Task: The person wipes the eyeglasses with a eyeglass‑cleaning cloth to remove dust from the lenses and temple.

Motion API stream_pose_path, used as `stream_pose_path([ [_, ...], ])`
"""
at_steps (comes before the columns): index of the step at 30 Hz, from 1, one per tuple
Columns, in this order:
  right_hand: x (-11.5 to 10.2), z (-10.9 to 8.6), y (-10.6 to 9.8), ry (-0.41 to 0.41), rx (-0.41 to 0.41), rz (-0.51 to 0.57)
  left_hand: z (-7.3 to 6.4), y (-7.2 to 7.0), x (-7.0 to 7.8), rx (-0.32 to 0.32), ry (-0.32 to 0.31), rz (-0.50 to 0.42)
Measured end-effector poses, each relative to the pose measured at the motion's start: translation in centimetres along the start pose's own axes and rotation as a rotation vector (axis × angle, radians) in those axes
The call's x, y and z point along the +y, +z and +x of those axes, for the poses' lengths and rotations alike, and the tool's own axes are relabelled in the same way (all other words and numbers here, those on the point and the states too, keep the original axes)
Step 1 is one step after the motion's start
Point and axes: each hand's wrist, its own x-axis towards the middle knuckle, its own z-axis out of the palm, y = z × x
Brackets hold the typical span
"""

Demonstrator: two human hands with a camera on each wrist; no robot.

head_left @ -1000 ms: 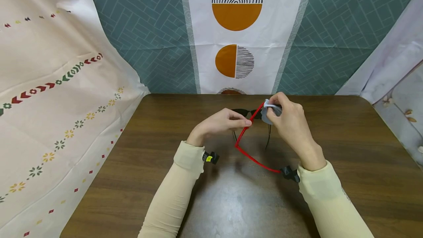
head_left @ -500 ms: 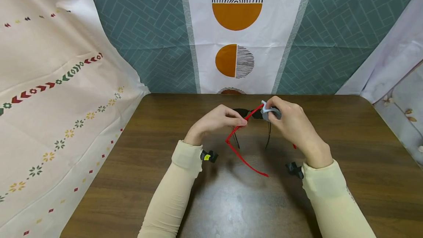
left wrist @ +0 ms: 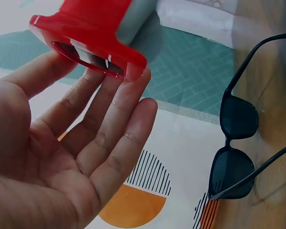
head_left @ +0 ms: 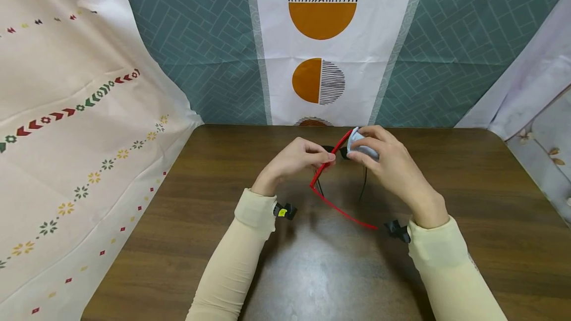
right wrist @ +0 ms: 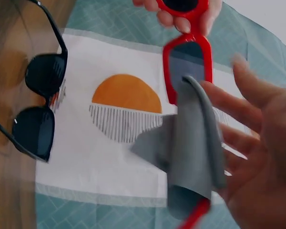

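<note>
Red-framed sunglasses (head_left: 317,176) are raised over the table, pinched by my left hand (head_left: 294,165) at one side of the front. In the left wrist view the thumb and fingertips meet the red frame (left wrist: 90,43), while the other fingers are spread. My right hand (head_left: 397,175) holds a grey cloth (head_left: 362,146) at the far lens end. In the right wrist view the folded, blurred cloth (right wrist: 193,138) overlaps the lower part of one dark lens (right wrist: 187,62). Part of the frame is hidden behind cloth and fingers.
Black sunglasses (right wrist: 42,76) with unfolded temples stand on the brown wooden table (head_left: 178,241), just beyond the hands. A patterned cloth backdrop (head_left: 214,53) hangs at the table's far edge, and a cream fabric (head_left: 89,162) drapes along the left.
The cloth has shifted slightly up and opened out more in my right hand. The red sunglasses have tilted, their near temple swinging left and then back right. The black sunglasses have stayed put.
</note>
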Motion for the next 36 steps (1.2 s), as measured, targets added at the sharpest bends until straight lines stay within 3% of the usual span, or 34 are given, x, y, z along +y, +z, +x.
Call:
stream_pose_path([
  [4,-0.2,0.0,0.4,0.066,0.072,-0.012,0.0,0.2,0.2,0.009,0.025,0.071],
  [7,-0.3,0.0,0.8,0.105,0.152,-0.098,0.0,0.5,0.5,0.022,0.043,0.144],
  [12,-0.4,-0.1,1.6,0.081,0.228,-0.293,0.0,1.0,0.8,0.039,0.041,0.227],
  [16,-0.3,0.0,1.9,0.052,0.253,-0.346,0.0,1.1,1.1,0.057,0.030,0.247],
  [19,-0.3,0.0,1.9,0.048,0.253,-0.352,-0.1,1.0,1.3,0.076,0.012,0.230],
  [26,0.1,0.0,1.7,0.042,0.227,-0.337,-0.3,0.2,1.3,0.084,-0.028,0.086],
  [36,0.5,0.1,0.7,0.037,0.276,-0.299,-1.2,-1.8,1.1,0.169,0.015,-0.051],
])
